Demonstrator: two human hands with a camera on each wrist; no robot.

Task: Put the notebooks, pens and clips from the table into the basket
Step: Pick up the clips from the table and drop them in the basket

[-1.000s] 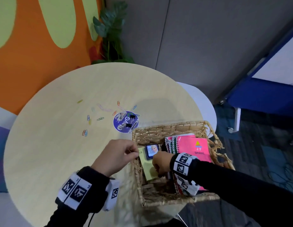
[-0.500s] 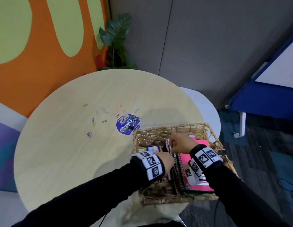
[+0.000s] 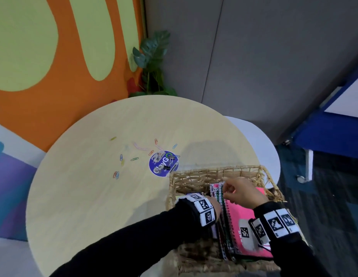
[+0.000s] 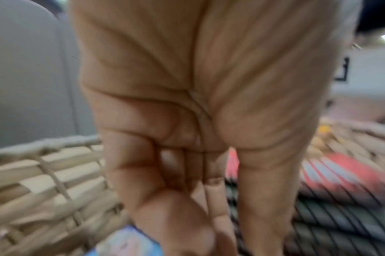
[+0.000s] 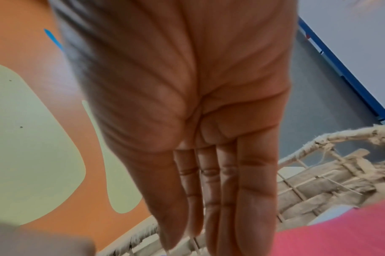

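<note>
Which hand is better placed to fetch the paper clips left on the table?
Left, probably: the left hand sits at the basket's table-side edge, nearer the paper clips; the right hand rests on the notebooks.

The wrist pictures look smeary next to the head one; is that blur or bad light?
Blur: in the left wrist view the basket weave and notebooks streak; right wrist view, the left hand side of the palm smears; head view is sharper, evenly lit, table edge bowed.

Left hand [image 3: 215, 206]: mostly hidden behind its banded wrist, fingers bent, grip not discernible | Right hand [image 3: 241, 193]: palm down, fingers [image 5: 248, 199] extended straight and together, tips at a spiral binding | Both forearms: black sleeves, patterned wristbands, converging from lower frame
</note>
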